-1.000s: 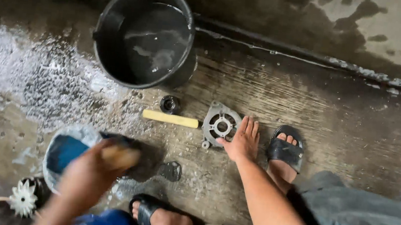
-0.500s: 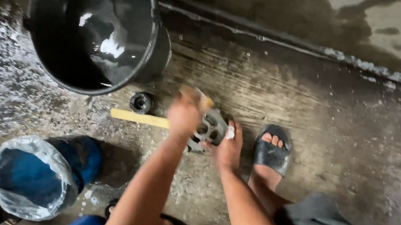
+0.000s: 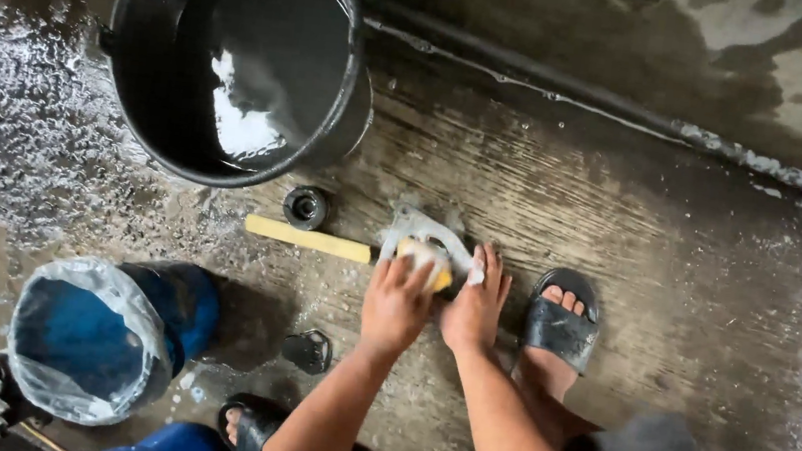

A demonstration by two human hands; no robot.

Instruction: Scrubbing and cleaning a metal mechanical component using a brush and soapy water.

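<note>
Head cam view: left hand (image 3: pixel 395 303) clamps a yellow sponge (image 3: pixel 425 260) onto the grey metal part (image 3: pixel 423 233) on the wet floor (image 3: pixel 676 287), right hand (image 3: pixel 475 308) pinning it flat, black bucket (image 3: pixel 239 56) nearby.

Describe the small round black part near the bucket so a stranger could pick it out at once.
Start at the big black bucket of water on the wet floor. Just below its rim, above the yellow handle, sits the small black ring-shaped part. Unlike the flat dark piece nearer the blue lined container, it is round with a hollow centre.
</note>
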